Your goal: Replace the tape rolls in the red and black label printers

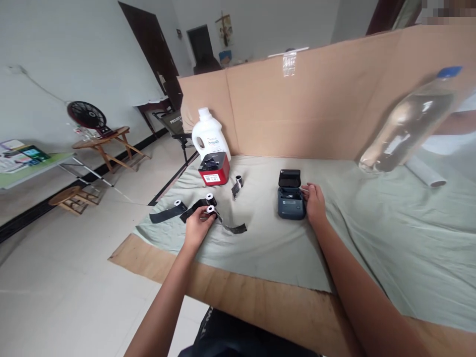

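My left hand (pixel 199 225) pinches a small paper roll (pixel 210 209) whose dark strip trails to the right over the cloth. Two more rolls lie beside it, a far-left roll (pixel 178 204) and a middle roll (pixel 209 198), each with a dark strip unrolled. My right hand (pixel 314 201) rests against the right side of a dark blue printer (pixel 291 206) with its lid raised, fingers curled at its edge. Behind my left hand stands a red and black printer (pixel 214 169). Another small roll (pixel 238 181) with a short dark strip is right of it.
A white jug (pixel 210 134) stands behind the red printer. A cardboard panel (pixel 290 109) closes off the back. A large clear bottle (pixel 412 126) leans at the right, near a white tube (pixel 426 171) and another person's arm (pixel 455 123).
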The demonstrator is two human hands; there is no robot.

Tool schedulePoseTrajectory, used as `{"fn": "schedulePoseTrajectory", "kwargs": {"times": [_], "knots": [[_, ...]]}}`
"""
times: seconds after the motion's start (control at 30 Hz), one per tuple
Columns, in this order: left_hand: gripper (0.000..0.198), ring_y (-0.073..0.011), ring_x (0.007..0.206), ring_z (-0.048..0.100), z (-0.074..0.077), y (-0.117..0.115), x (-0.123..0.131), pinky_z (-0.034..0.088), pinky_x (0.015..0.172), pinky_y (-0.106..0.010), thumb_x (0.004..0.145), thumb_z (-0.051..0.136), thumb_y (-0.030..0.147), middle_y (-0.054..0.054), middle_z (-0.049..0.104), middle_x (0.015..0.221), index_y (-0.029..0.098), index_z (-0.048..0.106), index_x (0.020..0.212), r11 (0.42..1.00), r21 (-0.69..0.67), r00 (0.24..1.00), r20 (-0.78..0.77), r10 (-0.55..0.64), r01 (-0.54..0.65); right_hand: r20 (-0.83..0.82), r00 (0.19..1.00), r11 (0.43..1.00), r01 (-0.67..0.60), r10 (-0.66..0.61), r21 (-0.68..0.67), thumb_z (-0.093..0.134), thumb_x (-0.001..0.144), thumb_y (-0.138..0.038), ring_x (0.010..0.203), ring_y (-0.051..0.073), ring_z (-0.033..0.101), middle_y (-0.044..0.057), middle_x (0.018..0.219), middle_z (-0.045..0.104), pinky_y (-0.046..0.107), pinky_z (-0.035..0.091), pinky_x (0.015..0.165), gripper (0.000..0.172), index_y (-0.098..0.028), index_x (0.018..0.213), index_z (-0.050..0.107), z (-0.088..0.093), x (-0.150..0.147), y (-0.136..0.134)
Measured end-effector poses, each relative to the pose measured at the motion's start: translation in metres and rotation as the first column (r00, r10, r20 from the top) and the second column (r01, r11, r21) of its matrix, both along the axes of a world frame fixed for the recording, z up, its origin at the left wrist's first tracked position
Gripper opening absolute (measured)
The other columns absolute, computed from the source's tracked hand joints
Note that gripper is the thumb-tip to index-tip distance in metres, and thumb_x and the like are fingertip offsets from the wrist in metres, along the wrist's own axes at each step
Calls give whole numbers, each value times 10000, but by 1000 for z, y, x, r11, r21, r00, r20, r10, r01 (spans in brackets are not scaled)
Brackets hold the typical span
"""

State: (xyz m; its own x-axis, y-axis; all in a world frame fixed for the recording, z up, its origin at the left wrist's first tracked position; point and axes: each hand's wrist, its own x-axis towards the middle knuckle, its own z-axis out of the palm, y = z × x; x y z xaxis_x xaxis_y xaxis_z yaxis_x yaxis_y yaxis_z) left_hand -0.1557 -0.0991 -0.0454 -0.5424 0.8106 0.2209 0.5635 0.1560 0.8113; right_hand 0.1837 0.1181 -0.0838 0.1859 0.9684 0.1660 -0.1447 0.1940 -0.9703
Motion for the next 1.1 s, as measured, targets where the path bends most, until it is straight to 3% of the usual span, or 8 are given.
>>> {"fn": "schedulePoseTrajectory", "kwargs": {"times": [0.23,0.4,0.53,0.6,0.77,0.87,0.97,1.1], "knots": [[761,-172,718,687,13,-9,-22,545,614,-300,743,749,470,-170,655,1318,168,513,1400,997,80,960,277,-36,14,-11,1000,999,-17,17,-42,594,815,-681,905,195,698,51,1015,708,374,544,877,499,-240,1048,606,7,2,-4],[501,-274,1017,679,41,-9,-94,525,918,-390,829,625,457,-123,698,1255,183,676,1245,960,2,919,-288,268,-279,19,1000,999,-12,13,-45,586,820,-687,924,199,697,49,994,708,374,546,876,498,-241,1040,610,9,2,-6],[463,-340,1114,662,57,4,-135,497,941,-398,769,673,395,-117,736,1189,216,735,1191,867,-446,896,-443,2,-223,26,1000,999,-9,10,-36,591,821,-667,941,205,693,55,980,696,381,542,884,480,-233,1026,614,10,1,-7],[410,-327,1073,679,65,5,-142,499,916,-375,763,667,373,-105,756,1136,218,762,1130,849,-498,900,-431,-67,-175,17,1000,999,-17,17,-39,597,819,-652,929,202,691,55,979,692,386,537,890,470,-229,1023,614,10,1,-7],[457,-280,953,697,85,-12,-143,506,882,-354,740,704,422,-97,763,1102,209,760,1141,958,-244,940,-336,59,-148,12,1000,999,-14,14,-45,613,806,-606,927,202,685,58,978,694,401,527,916,438,-227,1025,617,11,1,-7],[546,-269,979,688,98,-19,-130,516,871,-344,688,789,458,-99,761,1095,199,748,1166,991,-51,991,-50,124,-126,38,999,999,-6,8,-44,612,806,-569,963,218,681,68,984,700,412,526,920,412,-225,1032,618,11,1,-7],[652,-218,902,695,113,-17,-102,534,826,-321,624,873,489,-86,765,1031,188,730,1185,988,152,952,307,-10,-38,69,998,999,-5,7,-39,602,798,-540,979,229,674,75,992,696,423,517,935,408,-214,1044,615,9,1,-7],[583,-163,789,685,128,2,-41,539,762,-284,590,926,432,-47,761,907,196,756,1095,947,317,835,509,-210,45,172,984,999,33,-35,14,559,812,-509,992,242,658,99,1060,690,442,509,926,407,-200,1069,619,17,0,-10]]}}
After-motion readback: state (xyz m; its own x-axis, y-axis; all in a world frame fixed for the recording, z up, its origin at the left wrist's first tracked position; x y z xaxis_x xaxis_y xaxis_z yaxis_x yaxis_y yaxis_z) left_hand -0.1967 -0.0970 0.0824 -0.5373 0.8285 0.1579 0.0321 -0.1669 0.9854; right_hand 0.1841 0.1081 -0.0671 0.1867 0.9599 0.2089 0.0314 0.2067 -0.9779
